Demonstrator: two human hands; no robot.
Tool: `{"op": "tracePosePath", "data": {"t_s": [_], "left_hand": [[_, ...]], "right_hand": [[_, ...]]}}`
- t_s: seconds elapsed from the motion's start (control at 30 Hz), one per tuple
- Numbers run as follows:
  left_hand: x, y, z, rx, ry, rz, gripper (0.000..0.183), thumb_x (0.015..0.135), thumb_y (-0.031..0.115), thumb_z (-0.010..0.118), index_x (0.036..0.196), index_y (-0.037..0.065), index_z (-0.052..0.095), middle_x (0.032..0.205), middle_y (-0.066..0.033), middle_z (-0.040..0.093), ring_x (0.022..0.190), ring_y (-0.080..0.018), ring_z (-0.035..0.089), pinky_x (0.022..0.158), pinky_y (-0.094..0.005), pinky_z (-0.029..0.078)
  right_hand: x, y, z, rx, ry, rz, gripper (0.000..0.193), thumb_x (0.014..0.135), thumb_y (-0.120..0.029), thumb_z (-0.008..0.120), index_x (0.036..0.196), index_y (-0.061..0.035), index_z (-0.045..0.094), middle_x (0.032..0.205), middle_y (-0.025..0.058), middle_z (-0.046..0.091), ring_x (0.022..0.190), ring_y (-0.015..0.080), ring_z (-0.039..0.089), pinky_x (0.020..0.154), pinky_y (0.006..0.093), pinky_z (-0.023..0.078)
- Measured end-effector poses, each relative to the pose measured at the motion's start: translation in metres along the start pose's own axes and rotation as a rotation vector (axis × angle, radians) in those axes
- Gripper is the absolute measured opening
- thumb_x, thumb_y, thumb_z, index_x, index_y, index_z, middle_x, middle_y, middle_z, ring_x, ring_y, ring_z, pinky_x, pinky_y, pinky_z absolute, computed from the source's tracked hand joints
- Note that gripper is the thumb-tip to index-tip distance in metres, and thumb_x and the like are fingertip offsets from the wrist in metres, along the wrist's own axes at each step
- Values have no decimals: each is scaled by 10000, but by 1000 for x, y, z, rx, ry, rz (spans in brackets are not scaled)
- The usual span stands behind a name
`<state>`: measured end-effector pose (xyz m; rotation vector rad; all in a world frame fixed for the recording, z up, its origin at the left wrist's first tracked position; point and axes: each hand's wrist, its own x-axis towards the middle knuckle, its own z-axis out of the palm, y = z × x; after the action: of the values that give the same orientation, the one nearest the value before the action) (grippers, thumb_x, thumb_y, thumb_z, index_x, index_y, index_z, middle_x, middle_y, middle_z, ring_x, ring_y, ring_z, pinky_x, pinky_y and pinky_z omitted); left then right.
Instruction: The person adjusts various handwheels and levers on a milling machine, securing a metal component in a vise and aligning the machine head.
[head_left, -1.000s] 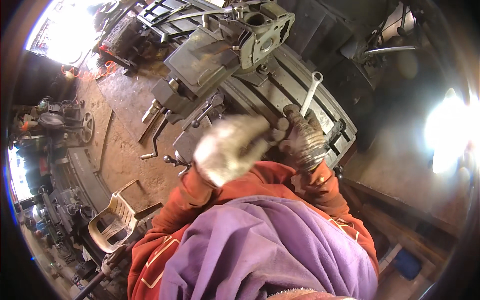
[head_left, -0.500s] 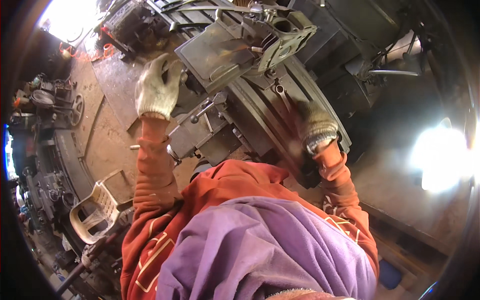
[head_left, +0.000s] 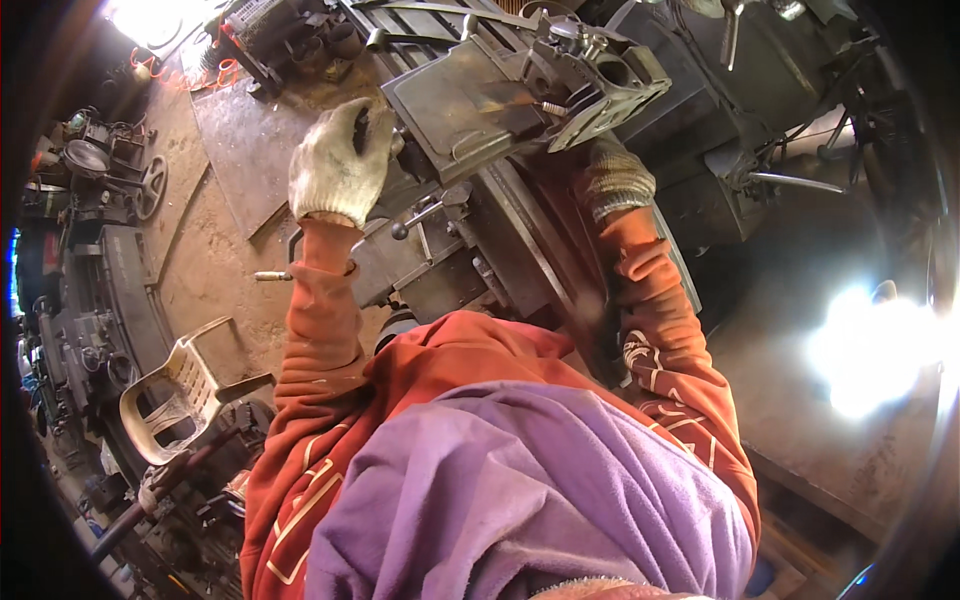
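My left hand [head_left: 340, 168], in a pale work glove, is at the left side of a boxy grey metal casting [head_left: 465, 110]. Its fingers curl beside a small dark knob [head_left: 397, 141], and what they close on is hidden. My right hand [head_left: 617, 178], gloved too, reaches in at the casting's right end, below a flanged plate with a round opening [head_left: 615, 100]. The casting's edge and shadow hide the right fingers. Under both lies the long grooved metal bed [head_left: 530, 235] of a machine. No wrench shows now.
A ball-ended lever [head_left: 400, 231] sticks out below my left hand. A cream plastic chair [head_left: 185, 390] stands at lower left, near machinery and a spoked handwheel [head_left: 152, 188]. At right, a bright light [head_left: 865, 350] glares over the floor.
My right hand has moved up the bed to the casting's right end; the ring-ended wrench seen near it before is out of sight. My left hand keeps its place at the casting as the view shifts.
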<state>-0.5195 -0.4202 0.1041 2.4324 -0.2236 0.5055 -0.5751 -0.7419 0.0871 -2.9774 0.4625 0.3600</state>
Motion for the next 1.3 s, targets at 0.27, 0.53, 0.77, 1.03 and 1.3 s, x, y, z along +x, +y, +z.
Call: {"op": "tracePosePath", "data": {"t_s": [0.27,0.53,0.77,1.03,1.3], "left_hand": [[0,3,-3,-49,-79,-25,339,954,322,679,1146,47,729,973,-145,763,901,-288,745,828,-377,559],[-1,0,-1,-48,-58,-21,330,939,366,685,1092,80,745,995,-157,747,932,-337,722,827,-426,555],[0,1,1,-75,-33,0,347,927,414,683,1066,104,752,996,-165,739,951,-383,704,823,-467,551],[-1,5,0,-69,-49,-2,327,929,395,674,1047,101,751,963,-165,740,917,-376,712,806,-464,555],[2,13,-12,25,-26,78,278,928,298,661,1061,69,743,994,-178,747,927,-354,729,836,-437,573]], "right_hand": [[1,-3,-7,-98,-92,42,550,912,-299,615,1436,-152,543,1480,143,548,1362,326,532,1081,484,468],[5,6,1,-81,-22,-1,473,849,-284,672,1290,-117,637,1307,177,657,1173,400,638,957,489,537],[10,4,-2,-166,-69,9,517,851,-231,648,1361,-157,610,1308,155,668,1188,391,639,960,478,542],[8,2,1,-201,-98,30,538,874,-212,633,1404,-133,576,1391,175,609,1281,360,585,1004,458,519],[19,24,26,-15,268,-260,548,888,-69,594,1429,-144,559,1358,158,627,1244,318,609,1010,407,511]]}}
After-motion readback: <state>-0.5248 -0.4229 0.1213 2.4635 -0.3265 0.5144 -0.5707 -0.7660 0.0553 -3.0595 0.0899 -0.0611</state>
